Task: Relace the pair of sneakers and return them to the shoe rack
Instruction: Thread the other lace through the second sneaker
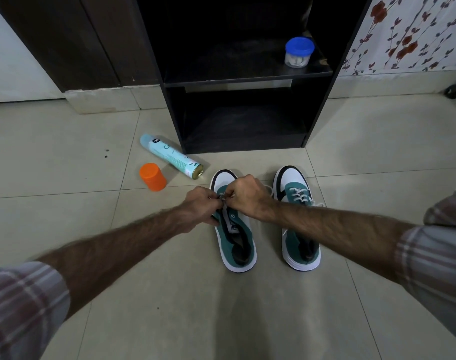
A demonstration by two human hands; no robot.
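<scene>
Head view, floor before the shoe rack [247, 81]:
- Left sneaker [234, 229]: your left hand [199, 207] & right hand [247, 197] meet over its lower eyelets, fingers pinching the white lace [223, 196]. Upper eyelets bare; lacing in hand.
- Right sneaker [298, 222]: just beside, looks laced.
- Next, prob.: thread upward, cross each row evenly, then shelve both.

Dim indoor light, dark vignette, wide-angle edge distortion.
</scene>
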